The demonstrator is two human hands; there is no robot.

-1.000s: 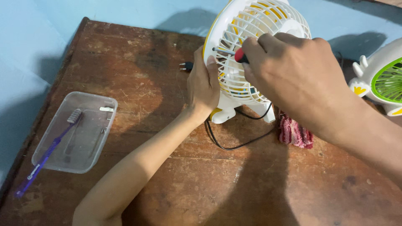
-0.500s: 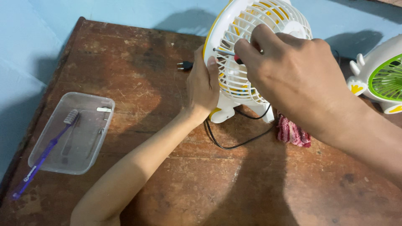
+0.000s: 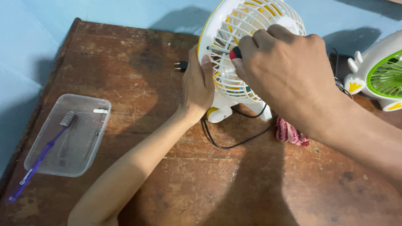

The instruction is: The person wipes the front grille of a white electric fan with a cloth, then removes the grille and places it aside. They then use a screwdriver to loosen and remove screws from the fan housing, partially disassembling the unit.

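Observation:
A small white and yellow desk fan (image 3: 238, 79) stands on a worn brown wooden table (image 3: 125, 71), its grille facing me. My left hand (image 3: 199, 86) grips the fan's left rim and steadies it. My right hand (image 3: 284, 71) is closed around a red-handled screwdriver (image 3: 228, 52), whose metal tip points left at the rim of the grille, close to my left thumb. The fan's black cord (image 3: 234, 140) loops on the table below it, and its plug (image 3: 181, 65) lies to the left.
A clear plastic tray (image 3: 79, 155) at the left holds a purple toothbrush (image 3: 39, 161) and small parts. A second white fan with a green grille (image 3: 383, 73) stands at the right edge. A red cloth (image 3: 291, 134) lies beside the fan's base.
My right hand has shifted slightly on the screwdriver against the grille, turning a little. My left hand still grips the fan's rim in the same place.

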